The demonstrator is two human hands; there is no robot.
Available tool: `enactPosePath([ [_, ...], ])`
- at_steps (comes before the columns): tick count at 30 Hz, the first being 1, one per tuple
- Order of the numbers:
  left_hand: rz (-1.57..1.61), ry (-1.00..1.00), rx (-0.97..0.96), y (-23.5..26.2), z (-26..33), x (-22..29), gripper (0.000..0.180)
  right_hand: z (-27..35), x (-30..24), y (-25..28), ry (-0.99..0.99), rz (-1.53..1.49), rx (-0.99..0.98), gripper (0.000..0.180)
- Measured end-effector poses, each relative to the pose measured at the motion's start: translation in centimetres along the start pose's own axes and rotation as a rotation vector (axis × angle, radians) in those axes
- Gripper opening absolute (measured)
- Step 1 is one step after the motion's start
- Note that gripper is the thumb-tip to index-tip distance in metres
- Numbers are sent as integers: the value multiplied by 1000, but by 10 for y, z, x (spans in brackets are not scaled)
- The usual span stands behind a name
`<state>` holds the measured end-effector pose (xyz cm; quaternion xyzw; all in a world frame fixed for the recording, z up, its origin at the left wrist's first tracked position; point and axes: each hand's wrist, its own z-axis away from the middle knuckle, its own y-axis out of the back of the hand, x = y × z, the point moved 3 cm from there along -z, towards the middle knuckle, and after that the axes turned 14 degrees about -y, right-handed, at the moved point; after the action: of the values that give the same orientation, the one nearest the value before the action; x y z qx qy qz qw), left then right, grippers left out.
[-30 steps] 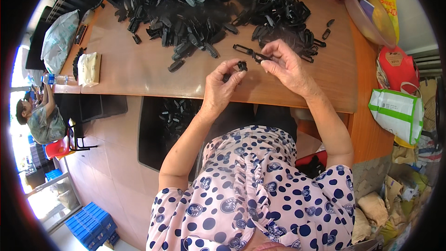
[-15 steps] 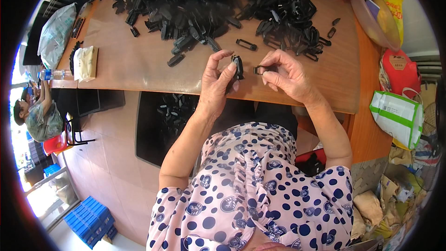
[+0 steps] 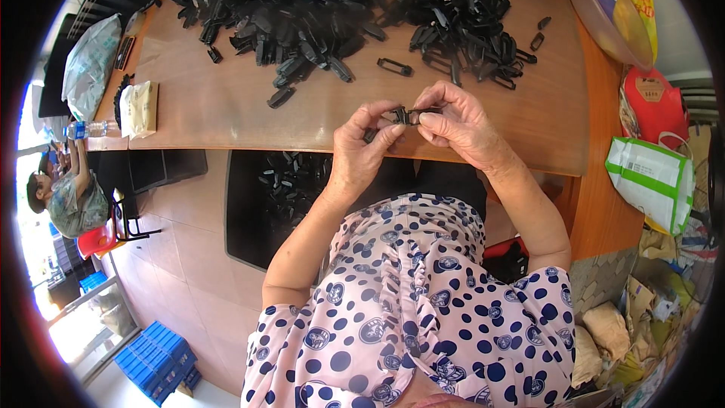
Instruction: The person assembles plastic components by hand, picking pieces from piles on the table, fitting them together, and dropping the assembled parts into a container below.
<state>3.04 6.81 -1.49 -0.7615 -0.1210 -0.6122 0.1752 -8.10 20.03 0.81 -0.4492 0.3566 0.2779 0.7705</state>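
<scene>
Black plastic clip (image 3: 404, 115) sat pinched between left hand (image 3: 362, 147) and right hand (image 3: 461, 125) over the bench (image 3: 226, 106) edge; a pile (image 3: 340, 0) of like parts lay at 12 o'clock.

left hand (image 3: 361, 153): risen off the tabletop, fingertips now pinching the small black plastic part (image 3: 398, 115)
right hand (image 3: 462, 127): drawn in; its fingers meet the left's
black loop piece (image 3: 425, 112): lifted, touching the part between the fingertips

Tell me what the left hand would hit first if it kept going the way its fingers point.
Probably the lone black clip lying on the table just beyond the left hand; depth is unclear, so it might pass above it.
</scene>
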Motion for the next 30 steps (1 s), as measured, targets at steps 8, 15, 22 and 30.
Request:
enactPosePath([
  [8, -255, -186, -80, 2, 3, 7, 20, 1, 3, 0, -49, -167, -51, 8],
  [15, -306, -288, -55, 3, 2, 15, 23, 1, 4, -5, -89, -199, -5, 7],
  [22, -565, -406, -146, 9, 5, 24, 24, 3, 1, -13, -212, 19, 111, 11],
  [30, -693, -563, -273, 15, 8, 38, 24, -2, 4, -8, -386, 212, 36, 17],
])
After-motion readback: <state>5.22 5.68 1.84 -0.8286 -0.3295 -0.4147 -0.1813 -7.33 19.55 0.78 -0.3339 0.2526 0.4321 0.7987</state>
